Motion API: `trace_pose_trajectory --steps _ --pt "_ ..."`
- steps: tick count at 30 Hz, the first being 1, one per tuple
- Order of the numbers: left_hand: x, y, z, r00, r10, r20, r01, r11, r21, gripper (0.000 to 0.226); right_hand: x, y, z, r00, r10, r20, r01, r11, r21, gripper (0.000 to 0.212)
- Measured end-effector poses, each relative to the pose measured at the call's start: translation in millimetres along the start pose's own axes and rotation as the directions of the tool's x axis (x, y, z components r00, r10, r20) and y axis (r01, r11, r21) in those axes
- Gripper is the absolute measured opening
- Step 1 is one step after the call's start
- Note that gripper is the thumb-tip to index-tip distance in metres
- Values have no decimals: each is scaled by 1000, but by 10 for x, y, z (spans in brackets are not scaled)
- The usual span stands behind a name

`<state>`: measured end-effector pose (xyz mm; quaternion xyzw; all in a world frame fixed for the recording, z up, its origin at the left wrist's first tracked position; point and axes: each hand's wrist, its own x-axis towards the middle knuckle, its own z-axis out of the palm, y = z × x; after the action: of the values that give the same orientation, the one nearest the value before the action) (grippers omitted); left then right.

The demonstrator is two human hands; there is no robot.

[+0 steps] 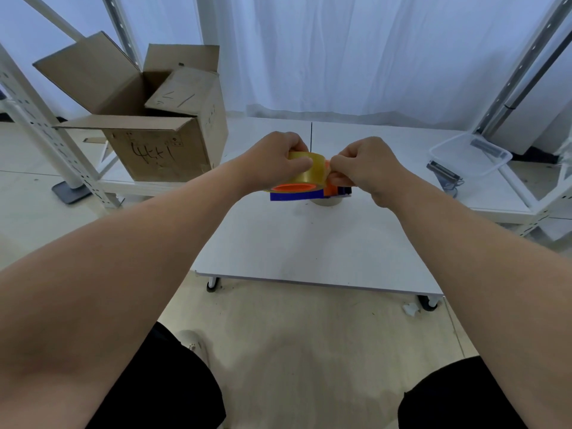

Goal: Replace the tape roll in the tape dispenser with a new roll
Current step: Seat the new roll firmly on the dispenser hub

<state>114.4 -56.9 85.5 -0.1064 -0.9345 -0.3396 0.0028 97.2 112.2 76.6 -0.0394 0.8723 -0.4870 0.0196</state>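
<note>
A yellowish clear tape roll (311, 171) sits on the orange hub of a blue and orange tape dispenser (291, 195), held just above the white table (309, 243). My left hand (272, 161) grips the roll from the left, thumb across its outer face. My right hand (362, 168) pinches at the roll's right edge, by the dispenser's orange front part (331, 187); whether a tape end is between the fingers is hidden. A pale, nearly bare tape core (326, 201) lies on the table right under the dispenser.
An open cardboard box (161, 144) stands at the table's back left. A clear plastic bin (470, 153) and a dark metal tool (444, 174) lie at the right. White shelf uprights (46, 134) flank both sides. My knees are below the table's front edge.
</note>
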Motion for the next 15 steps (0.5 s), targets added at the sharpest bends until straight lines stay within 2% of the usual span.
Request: trace_pose_trajectory --steps 5,8,10,12,13,15 --pt "16 -74 -22 999 -49 10 50 998 -48 21 -10 27 -20 995 46 92 -56 992 116 20" --pt "11 -57 -21 991 -61 119 64 998 -23 43 -15 39 -12 991 55 121 -67 993 99 16" --pt "-8 -27 13 974 -39 221 19 995 93 60 -15 63 -4 985 69 155 -82 994 78 14" --pt "-21 -43 65 968 -7 250 -33 987 156 62 -18 93 -18 980 97 175 -109 992 63 14" --pt "-27 -66 76 970 -1 243 -28 993 118 59 -9 109 -35 979 113 170 -127 989 74 17" --pt "-41 -102 69 979 -14 205 28 997 -67 53 22 121 -78 985 127 118 -141 983 114 20"
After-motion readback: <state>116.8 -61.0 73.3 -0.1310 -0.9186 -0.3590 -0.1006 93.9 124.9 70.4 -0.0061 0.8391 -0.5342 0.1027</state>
